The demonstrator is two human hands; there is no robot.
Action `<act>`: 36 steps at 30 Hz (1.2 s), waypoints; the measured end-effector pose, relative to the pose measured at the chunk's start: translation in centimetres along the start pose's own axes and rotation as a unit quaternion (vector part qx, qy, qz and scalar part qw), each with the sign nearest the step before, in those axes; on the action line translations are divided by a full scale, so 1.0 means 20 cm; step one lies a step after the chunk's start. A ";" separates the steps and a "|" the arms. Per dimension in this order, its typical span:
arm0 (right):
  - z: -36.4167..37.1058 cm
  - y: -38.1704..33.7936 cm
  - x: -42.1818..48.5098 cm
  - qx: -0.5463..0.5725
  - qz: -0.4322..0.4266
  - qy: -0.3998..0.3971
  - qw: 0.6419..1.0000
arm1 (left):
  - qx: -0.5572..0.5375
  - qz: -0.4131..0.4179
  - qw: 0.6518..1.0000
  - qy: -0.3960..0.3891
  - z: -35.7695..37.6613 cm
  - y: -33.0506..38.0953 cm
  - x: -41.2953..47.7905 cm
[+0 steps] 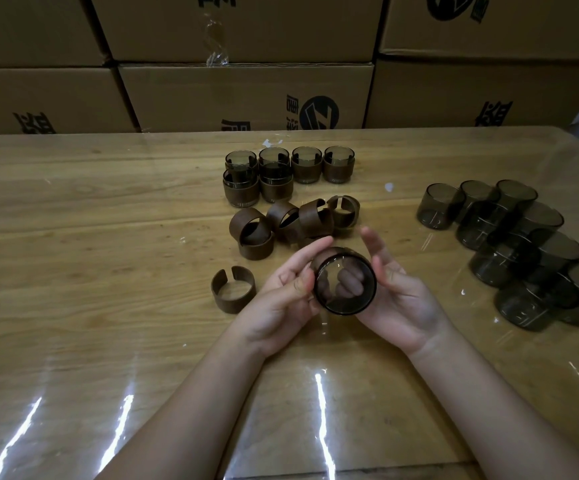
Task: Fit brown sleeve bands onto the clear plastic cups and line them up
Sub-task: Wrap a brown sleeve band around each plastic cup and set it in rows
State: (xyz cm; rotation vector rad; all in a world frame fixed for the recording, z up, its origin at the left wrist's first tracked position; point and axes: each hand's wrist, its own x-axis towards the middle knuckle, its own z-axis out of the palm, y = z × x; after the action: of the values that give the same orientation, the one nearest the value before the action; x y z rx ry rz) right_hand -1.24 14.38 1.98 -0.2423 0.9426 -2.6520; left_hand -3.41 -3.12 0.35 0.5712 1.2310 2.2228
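Room to move: a wide stretch of desk point(73, 220) on the left, plus the near strip under our forearms. The far edge butts against a wall of cardboard boxes point(246, 95). The right side is taken by plain cups point(502, 258), packed touching. We hold the cup point(345, 282) in the air over mid-desk, one round end facing us; can't tell if it's mouth or base. Left hand point(281, 299) grips it, thumb on the rim, fingers curled behind and visible through the wall. Right hand point(402, 303) cradles the other side with the palm, fingers straight and spread. Just beyond our hands is a pile of loose bands point(315, 216). Behind that stand the banded cups point(307, 168), four in the back row and two in front. A single band point(234, 303) lies just left of the left hand. Bands are brown, matte split rings. Cups are smoky, see-through and cylindrical. The desk is wood grain under glossy clear film.
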 end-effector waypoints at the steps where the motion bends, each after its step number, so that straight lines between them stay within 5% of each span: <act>1: 0.00 0.00 0.00 -0.002 -0.003 0.000 1.000 | -0.013 0.001 1.000 -0.008 0.00 0.00 0.00; 5: 0.03 0.00 0.00 -0.011 -0.015 -0.022 1.000 | -0.050 0.008 0.998 -0.022 0.01 0.00 0.00; 10: 0.04 0.00 0.00 -0.103 -0.034 0.055 0.993 | 0.007 -0.011 0.995 0.101 0.03 -0.03 0.03; 19: 0.08 0.06 -0.03 -0.458 -0.213 0.121 0.854 | 0.167 0.024 0.971 0.170 0.08 -0.07 0.04; 23: 0.07 0.07 -0.03 -0.510 -0.232 0.099 0.822 | 0.027 -0.020 0.989 0.147 0.06 -0.05 0.05; 27: 0.02 0.10 0.00 -0.610 -0.237 0.117 0.747 | -0.147 -0.021 0.983 0.109 0.02 -0.02 0.04; 36: -0.03 0.12 0.03 -0.501 -0.227 0.139 0.824 | -0.028 -0.019 0.980 0.196 0.02 -0.06 0.07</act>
State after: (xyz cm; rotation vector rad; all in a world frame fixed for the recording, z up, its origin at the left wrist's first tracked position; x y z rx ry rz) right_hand -1.28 12.70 0.00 -0.3357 2.6076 -2.2815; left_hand -3.90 -1.51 -0.35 0.0830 1.3453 2.4016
